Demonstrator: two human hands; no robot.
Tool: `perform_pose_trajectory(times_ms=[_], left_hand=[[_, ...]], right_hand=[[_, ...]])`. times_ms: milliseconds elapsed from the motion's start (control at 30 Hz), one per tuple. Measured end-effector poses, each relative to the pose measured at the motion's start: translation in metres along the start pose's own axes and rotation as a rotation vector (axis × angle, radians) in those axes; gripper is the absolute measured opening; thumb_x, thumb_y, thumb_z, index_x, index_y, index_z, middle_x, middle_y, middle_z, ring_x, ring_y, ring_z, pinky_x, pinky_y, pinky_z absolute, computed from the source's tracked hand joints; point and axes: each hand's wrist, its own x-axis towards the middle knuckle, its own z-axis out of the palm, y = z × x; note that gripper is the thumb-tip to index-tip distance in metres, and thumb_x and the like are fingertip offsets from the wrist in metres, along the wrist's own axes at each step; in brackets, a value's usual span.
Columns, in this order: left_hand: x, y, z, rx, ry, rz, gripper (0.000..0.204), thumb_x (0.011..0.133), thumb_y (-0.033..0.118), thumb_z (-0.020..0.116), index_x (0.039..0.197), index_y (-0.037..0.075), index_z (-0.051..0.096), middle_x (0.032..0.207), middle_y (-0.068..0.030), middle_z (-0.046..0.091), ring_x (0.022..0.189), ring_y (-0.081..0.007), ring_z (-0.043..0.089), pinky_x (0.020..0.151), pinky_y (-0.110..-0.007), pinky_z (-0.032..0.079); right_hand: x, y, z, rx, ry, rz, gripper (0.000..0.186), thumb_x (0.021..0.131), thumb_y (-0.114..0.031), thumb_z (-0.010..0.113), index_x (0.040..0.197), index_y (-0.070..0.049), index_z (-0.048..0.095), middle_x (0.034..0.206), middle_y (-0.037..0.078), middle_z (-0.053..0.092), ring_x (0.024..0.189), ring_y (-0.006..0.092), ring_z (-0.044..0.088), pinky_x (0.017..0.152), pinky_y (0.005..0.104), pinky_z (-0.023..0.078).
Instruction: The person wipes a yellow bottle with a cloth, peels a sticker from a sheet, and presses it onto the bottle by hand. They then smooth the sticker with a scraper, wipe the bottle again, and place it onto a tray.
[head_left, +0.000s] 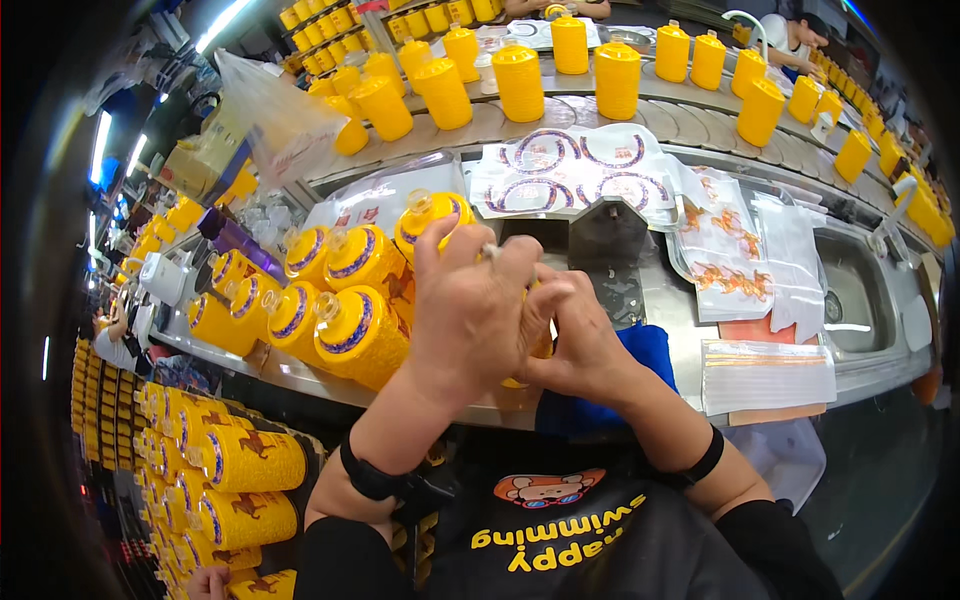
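Note:
My left hand [478, 305] and my right hand [580, 335] are pressed together over a yellow bottle [432, 218] at the middle of a steel bench [650, 300]. The bottle's clear cap and blue-banded shoulder show above my left fingers. The rest of it is hidden by both hands. To its left, several more yellow bottles with blue bands [350, 330] lie on their sides on the bench, touching one another.
Printed label sheets [575, 175] and clear bags with orange prints [725, 260] lie behind my hands. A curved conveyor carries plain yellow bottles [520, 80]. A blue cloth [650, 350] lies at the bench edge. More wrapped bottles [245, 460] are stacked lower left. Other people work at the edges.

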Motion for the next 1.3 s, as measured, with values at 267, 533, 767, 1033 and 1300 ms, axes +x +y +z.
perform_pose_trajectory(times_ms=[267, 533, 767, 1033, 1300], left_hand=[[-0.032, -0.019, 0.01, -0.425, 0.203, -0.502, 0.029, 0.099, 0.027, 0.049, 0.099, 0.0, 0.059, 0.091, -0.0178, 0.06, 0.083, -0.0349, 0.058, 0.075, -0.041, 0.046], [-0.093, 0.011, 0.008, -0.236, 0.371, -0.417, 0.023, 0.091, 0.006, 0.055, 0.111, -0.004, 0.06, 0.095, -0.0174, 0.061, 0.092, -0.0334, 0.057, 0.085, -0.039, 0.046], [-0.11, 0.022, 0.006, -0.166, 0.291, -0.227, 0.029, 0.094, 0.013, 0.054, 0.117, -0.004, 0.059, 0.105, -0.0209, 0.059, 0.096, -0.0335, 0.055, 0.086, -0.038, 0.046], [-0.077, 0.002, 0.012, -0.241, 0.364, -0.371, 0.036, 0.098, 0.022, 0.049, 0.119, -0.007, 0.055, 0.102, -0.019, 0.059, 0.093, -0.0347, 0.054, 0.086, -0.04, 0.044], [-0.075, -0.015, 0.033, -0.402, 0.443, -0.379, 0.039, 0.101, 0.027, 0.041, 0.118, -0.005, 0.056, 0.106, -0.0212, 0.06, 0.102, -0.0358, 0.055, 0.091, -0.041, 0.043]], right_hand=[[0.003, -0.002, -0.001, 0.023, 0.009, 0.075, 0.086, 0.062, -0.029, 0.085, 0.133, -0.002, 0.043, 0.122, 0.016, 0.053, 0.111, 0.0322, 0.048, 0.099, 0.0394, 0.039], [0.002, -0.001, 0.001, 0.025, 0.012, 0.08, 0.088, 0.063, -0.03, 0.086, 0.134, -0.002, 0.042, 0.126, 0.016, 0.052, 0.119, 0.0324, 0.047, 0.103, 0.0394, 0.037], [0.001, 0.002, 0.003, 0.01, 0.02, 0.058, 0.089, 0.062, -0.03, 0.086, 0.134, -0.001, 0.042, 0.124, 0.016, 0.053, 0.118, 0.0318, 0.048, 0.101, 0.0387, 0.039], [-0.001, 0.002, 0.002, 0.018, -0.006, 0.075, 0.092, 0.062, -0.031, 0.088, 0.135, -0.001, 0.041, 0.127, 0.017, 0.05, 0.119, 0.0296, 0.049, 0.101, 0.0372, 0.041], [0.002, 0.003, 0.001, 0.067, -0.027, 0.123, 0.093, 0.063, -0.031, 0.088, 0.136, -0.001, 0.04, 0.126, 0.016, 0.05, 0.119, 0.0292, 0.05, 0.101, 0.0366, 0.04]])
